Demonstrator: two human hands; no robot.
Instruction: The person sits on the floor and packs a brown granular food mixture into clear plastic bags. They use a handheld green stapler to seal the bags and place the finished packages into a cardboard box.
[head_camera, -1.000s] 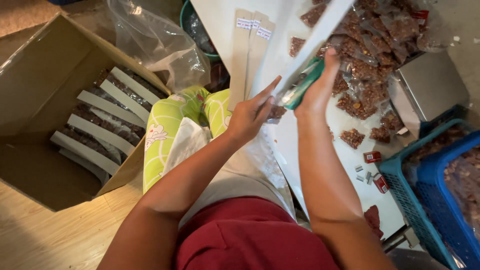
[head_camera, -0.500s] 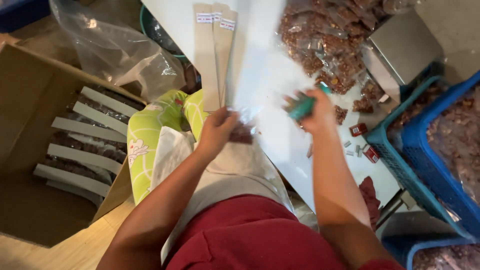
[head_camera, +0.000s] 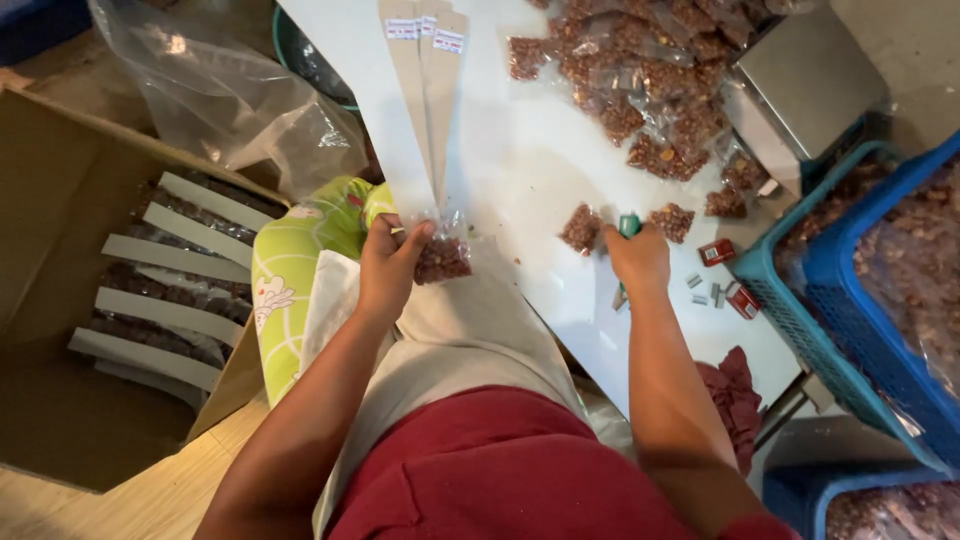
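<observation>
At table edge, left hand (head_camera: 388, 262) pinching small clear bag of brown nuts (head_camera: 441, 258) just under long paper header cards (head_camera: 425, 95), probably light, soft, slippery, best taken by top seam, right hand (head_camera: 638, 262) clenched around green stapler (head_camera: 626, 250).

The right hand (head_camera: 638, 258) hides most of the green-handled tool (head_camera: 629, 226).

A: Left hand (head_camera: 392, 258)?
B: Arm bare, extended forward from lower left. Fingers curled, thumb pressed against them in a closed pinch.

A: Right hand (head_camera: 636, 258)?
B: Arm bare, extended straight forward, wrist straight. Fist closed, knuckles up. Hands level with each other, well apart.
</observation>
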